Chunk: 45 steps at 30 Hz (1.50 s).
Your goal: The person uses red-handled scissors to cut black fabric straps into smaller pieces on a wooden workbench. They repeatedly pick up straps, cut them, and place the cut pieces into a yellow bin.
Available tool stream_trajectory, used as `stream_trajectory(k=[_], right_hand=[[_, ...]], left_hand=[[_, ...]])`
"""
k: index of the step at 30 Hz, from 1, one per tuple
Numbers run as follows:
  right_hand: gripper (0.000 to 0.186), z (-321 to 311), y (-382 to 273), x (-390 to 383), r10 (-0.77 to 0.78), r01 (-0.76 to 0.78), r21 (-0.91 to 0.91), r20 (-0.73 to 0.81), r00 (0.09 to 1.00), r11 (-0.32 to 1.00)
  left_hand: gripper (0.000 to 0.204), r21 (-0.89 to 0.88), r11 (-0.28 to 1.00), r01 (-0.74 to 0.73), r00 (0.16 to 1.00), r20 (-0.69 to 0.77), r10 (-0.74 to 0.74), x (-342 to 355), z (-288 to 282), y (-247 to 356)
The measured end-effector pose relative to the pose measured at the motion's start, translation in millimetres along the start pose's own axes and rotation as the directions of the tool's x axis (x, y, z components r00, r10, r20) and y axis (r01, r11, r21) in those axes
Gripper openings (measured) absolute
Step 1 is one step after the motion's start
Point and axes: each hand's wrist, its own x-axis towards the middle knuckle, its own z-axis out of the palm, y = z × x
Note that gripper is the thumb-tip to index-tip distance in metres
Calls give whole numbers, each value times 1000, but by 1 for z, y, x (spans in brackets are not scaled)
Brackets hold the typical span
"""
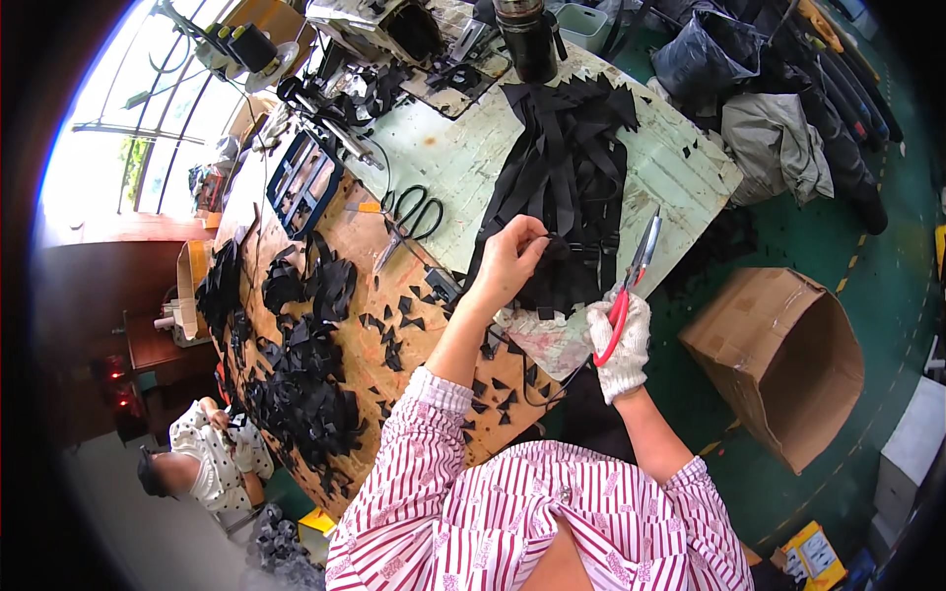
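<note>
My left hand (507,261) is bare, its fingers pinched on a black fabric strip (554,258) over a long pile of black straps (557,148) on the pale green board (685,177). To its right, my right hand (616,350), in a white knitted glove, grips red-handled scissors (645,246), blades pointing up beside the pile. Left of my hands lie black-handled scissors (414,217). Many small black offcuts (404,320) are scattered over the wooden tabletop (379,394), with larger heaps of black pieces (296,414) at the left.
A machine (389,30) and dark cylinder (527,44) stand at the back, a blue tool case (305,177) at the left. An open cardboard box (749,325) sits on the floor right, below piled dark bags (709,59). A co-worker (212,458) is at lower left.
</note>
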Motion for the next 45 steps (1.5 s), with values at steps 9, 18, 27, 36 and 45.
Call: stream_trajectory(k=[9, 18, 27, 36, 45], right_hand=[[22, -1, -3, -6, -16, 16, -12, 23, 1000, 1000], [20, 5, -2, -11, -42, 47, -48, 102, 994, 998], [31, 17, 11, -42, 71, -63, -34, 358, 931, 997], [49, 70, 35, -82, 23, 115, -194, 593, 805, 974], [43, 110, 37, -110, 361, -52, -461, 615, 701, 886]], left_hand=[[19, 506, 821, -265, 952, -1, 307, 1, -13, 3], [18, 545, 819, -180, 918, -206, 339, -48, -23, -3], [8, 456, 885, -96, 972, -149, 182, -184, -36, -12], [8, -152, 838, 523, 777, -317, -543, -379, -12, -36], [13, -438, 458, 774, -100, -798, -594, -542, 115, -179]])
